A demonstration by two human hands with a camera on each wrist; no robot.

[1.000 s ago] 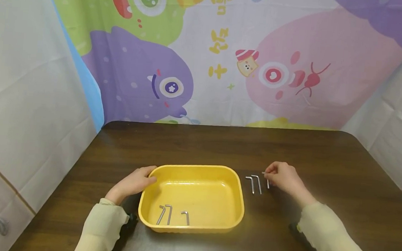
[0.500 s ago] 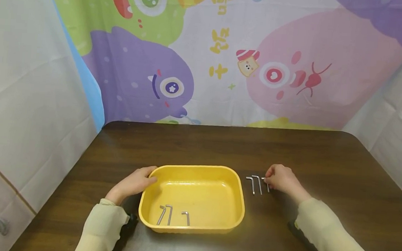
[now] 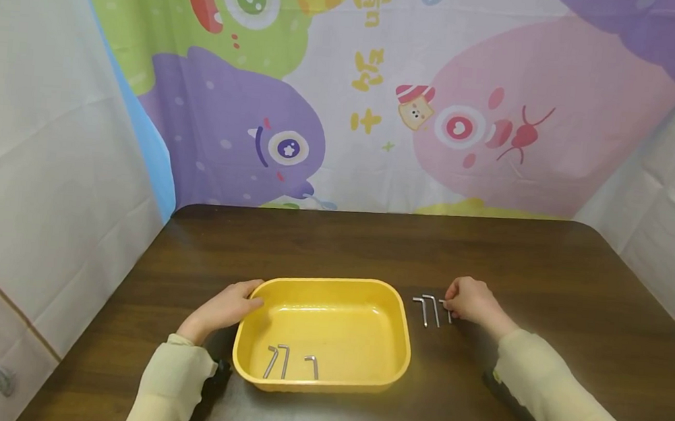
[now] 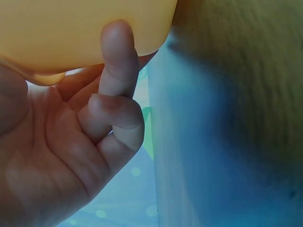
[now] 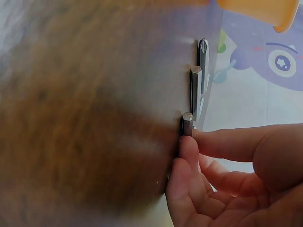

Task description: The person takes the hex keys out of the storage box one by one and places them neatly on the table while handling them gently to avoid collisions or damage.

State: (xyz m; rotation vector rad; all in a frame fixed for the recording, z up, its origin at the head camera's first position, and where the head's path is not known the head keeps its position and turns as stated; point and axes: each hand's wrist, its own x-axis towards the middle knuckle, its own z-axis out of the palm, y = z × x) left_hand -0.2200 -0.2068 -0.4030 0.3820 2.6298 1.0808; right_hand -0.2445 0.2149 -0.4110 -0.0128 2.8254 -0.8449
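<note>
Right grip point(image 3: 475, 302) has shifted nearer, pinching a hex key point(image 5: 187, 124) between fingertips point(image 5: 189, 145); left grip point(image 3: 225, 305) holds yellow tray point(image 3: 331, 296).

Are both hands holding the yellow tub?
No, only the left hand grips the yellow tub, while the right hand is apart from it, pinching a bent metal rod.

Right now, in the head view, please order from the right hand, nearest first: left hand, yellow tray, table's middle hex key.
1. Middle hex key, just to the left.
2. Yellow tray, farther left.
3. Left hand, at the tray's left end.
</note>
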